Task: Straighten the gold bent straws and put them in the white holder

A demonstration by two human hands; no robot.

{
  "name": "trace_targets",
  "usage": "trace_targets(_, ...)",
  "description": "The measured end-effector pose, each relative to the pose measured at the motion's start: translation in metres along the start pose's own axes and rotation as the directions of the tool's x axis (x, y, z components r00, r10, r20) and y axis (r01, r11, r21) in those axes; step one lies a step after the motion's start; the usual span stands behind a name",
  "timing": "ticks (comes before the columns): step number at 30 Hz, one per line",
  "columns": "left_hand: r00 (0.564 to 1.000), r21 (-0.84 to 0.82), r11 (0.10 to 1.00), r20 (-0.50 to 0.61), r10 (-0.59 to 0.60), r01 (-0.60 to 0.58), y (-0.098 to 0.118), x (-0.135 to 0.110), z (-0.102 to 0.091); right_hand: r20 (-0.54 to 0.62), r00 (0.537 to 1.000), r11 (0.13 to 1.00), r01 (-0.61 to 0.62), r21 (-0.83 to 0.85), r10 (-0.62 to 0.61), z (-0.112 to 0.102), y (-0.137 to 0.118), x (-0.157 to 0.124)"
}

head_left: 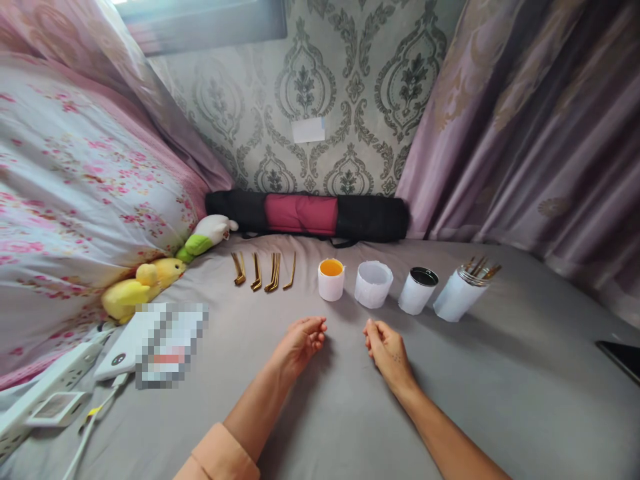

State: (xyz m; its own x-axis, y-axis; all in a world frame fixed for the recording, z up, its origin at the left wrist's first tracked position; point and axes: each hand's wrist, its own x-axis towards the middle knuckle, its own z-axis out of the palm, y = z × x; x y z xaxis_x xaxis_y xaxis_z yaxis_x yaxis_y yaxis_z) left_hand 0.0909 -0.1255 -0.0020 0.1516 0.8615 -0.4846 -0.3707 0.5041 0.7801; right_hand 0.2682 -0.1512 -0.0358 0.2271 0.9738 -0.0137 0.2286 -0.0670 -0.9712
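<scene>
My left hand [304,340] rests over the grey sheet, its fingers loosely curled in with nothing visible in them. Opposite it, apart, my right hand [385,347] is closed in a loose fist, also with nothing to be seen in it. Beyond them stand a white cup with an orange inside [331,285], a wide translucent white cup [373,293], a white-wrapped can with a dark inside [416,298], and a tilted-looking white-wrapped can [457,300] holding several thin gold-brown sticks. Left of the cups lie bent gold metal straws [273,275] in small groups, one straw [291,273] by itself.
A long black and maroon bag [300,213] lies along the wall. Plush toys [160,275], a white power bank [120,357] with a cable and a power strip [55,383] sit at the left. A dark flat device [620,357] shows at the right edge.
</scene>
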Motion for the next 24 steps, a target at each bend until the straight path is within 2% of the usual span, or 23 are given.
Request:
trace_targets(7,0.975,0.245,0.956,-0.111,0.191,-0.159,0.018,0.026,-0.019,0.004,1.000,1.000,-0.013,-0.024,0.013,0.001,0.001,0.000)
trace_targets(13,0.930,0.474,0.848,-0.140,0.339,-0.237,0.028,0.052,-0.035,0.013,1.000,0.999,0.004,-0.032,-0.004,0.000,0.000,0.000)
trace_targets(19,0.879,0.679,0.699,-0.167,0.446,-0.226,0.039,0.067,-0.043,0.004,1.000,0.998,0.028,-0.061,-0.028,0.001,0.005,0.002)
trace_targets(24,0.832,0.824,0.535,-0.157,0.531,-0.187,0.052,0.072,-0.047,0.007,0.999,0.998,0.035,-0.061,-0.035,0.001,0.005,0.003)
